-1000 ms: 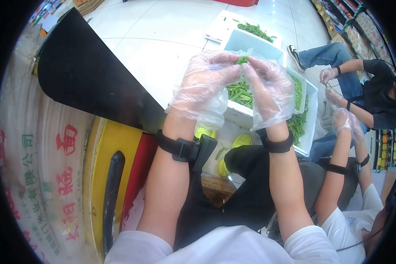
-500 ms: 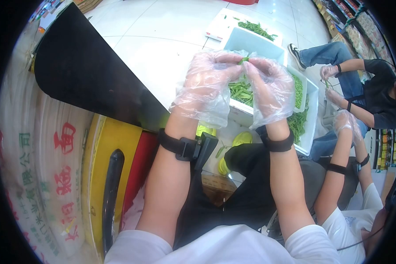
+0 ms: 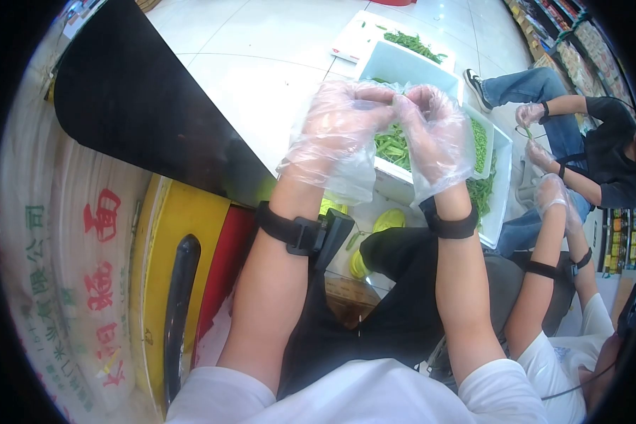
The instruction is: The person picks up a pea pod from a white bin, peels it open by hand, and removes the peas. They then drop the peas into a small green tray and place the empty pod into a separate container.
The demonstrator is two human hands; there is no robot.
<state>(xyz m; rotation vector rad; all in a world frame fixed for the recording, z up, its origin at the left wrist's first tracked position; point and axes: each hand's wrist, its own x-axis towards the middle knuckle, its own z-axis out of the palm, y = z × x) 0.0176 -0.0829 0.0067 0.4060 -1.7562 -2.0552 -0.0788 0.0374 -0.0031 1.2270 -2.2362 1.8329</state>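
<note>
My left hand (image 3: 350, 116) and my right hand (image 3: 431, 124), both in clear plastic gloves, meet fingertip to fingertip above a white foam box (image 3: 442, 78). Their fingers are pinched together on a green pea pod, which is now almost wholly hidden by the fingers and glove film. Under them, green pea pods (image 3: 393, 148) lie in the box. Just right of my right hand, a clear tub (image 3: 489, 138) holds shelled green peas (image 3: 480, 147).
More green pods (image 3: 412, 45) lie on a white lid (image 3: 350, 44) behind the box. Two gloved co-workers sit at right, one holding a pod (image 3: 529, 133). A black panel (image 3: 148, 106) and yellow frame (image 3: 164, 275) stand at left, beside a plastic-wrapped stack (image 3: 71, 283).
Both hands have shifted slightly, with the fingertips closer together. The green pod that showed between them is now mostly covered.
</note>
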